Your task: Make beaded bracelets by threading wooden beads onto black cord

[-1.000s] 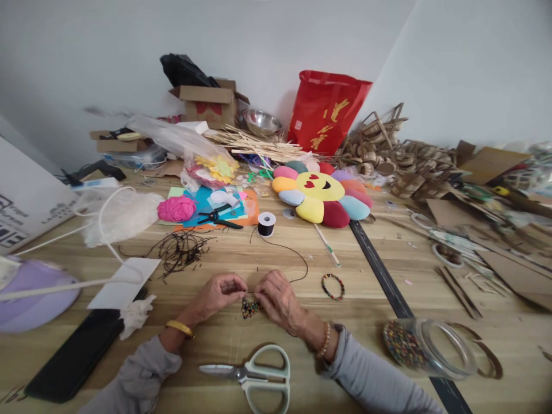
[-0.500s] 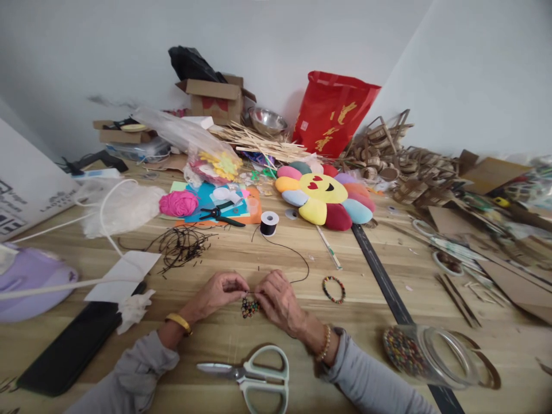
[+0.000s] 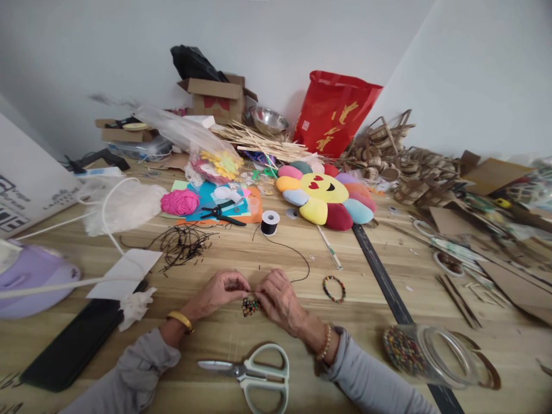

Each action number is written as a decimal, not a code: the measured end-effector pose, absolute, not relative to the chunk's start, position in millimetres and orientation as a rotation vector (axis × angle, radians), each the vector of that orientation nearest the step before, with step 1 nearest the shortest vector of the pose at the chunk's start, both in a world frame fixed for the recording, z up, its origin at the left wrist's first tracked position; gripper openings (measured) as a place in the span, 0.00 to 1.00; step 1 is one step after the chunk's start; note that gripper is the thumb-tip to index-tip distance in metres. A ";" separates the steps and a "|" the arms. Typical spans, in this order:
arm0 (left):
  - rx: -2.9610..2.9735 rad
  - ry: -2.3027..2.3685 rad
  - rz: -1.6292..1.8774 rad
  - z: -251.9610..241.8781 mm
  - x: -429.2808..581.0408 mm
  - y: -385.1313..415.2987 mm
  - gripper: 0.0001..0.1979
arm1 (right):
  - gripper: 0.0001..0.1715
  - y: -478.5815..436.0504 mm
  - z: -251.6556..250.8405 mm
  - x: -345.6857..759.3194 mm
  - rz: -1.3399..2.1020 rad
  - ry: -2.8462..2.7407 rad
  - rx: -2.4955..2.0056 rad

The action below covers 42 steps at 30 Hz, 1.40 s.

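Near the middle of the pale, wood-grained tabletop [image 3: 241, 339], the left hand [image 3: 221, 290] and the right hand [image 3: 279, 299] meet almost knuckle to knuckle. Between them sits a small bunch of round glossy multicoloured beads [image 3: 250, 306], hanging just below the fingertips and resting on the wood.

The fingers of both hands are curled in narrow and pinched on the top of the bunch. How they grip the strand itself is too small to tell.

A thin black cord [image 3: 304, 261] arcs from the right hand toward the far right, then runs back to a short white-rimmed spool [image 3: 269, 222] wound with the same cord. A smooth yellow bangle [image 3: 180, 320] circles the left wrist.

- **Near side:** pale green plastic-handled scissors [image 3: 254, 374] lie flat with the steel blades closed and pointing left.
- **Right of the right hand:** a closed ring bracelet of mixed beads [image 3: 333, 288] lies flat.
- **Further right and nearer:** a clear jar [image 3: 448, 359] lies on its side with beads heaped inside.
- **Left of the spool:** a wiry tangle of black cord offcuts [image 3: 181, 244].
- **Far behind the spool:** a plush flower cushion [image 3: 323, 198] with a yellow face and padded petals.
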State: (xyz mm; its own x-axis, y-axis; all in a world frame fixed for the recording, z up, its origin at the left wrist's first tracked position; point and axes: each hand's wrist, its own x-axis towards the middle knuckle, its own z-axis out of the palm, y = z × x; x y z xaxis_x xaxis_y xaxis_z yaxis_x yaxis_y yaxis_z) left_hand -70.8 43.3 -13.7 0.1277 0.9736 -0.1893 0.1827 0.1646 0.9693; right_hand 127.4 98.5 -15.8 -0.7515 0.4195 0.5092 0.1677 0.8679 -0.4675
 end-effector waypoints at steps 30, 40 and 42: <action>1.216 1.324 0.909 -9.4 -64.6 41.8 0.09 | 0.07 100.2 -22.8 128.4 0.577 -2.400 -0.326; 1.437 1.363 0.917 -8.9 -63.8 41.8 0.12 | 0.04 98.7 -20.7 127.0 0.605 -2.342 -0.328; 1.453 1.367 0.916 -6.1 -62.9 41.4 0.11 | 0.03 99.3 -20.0 126.2 0.586 -2.347 -0.329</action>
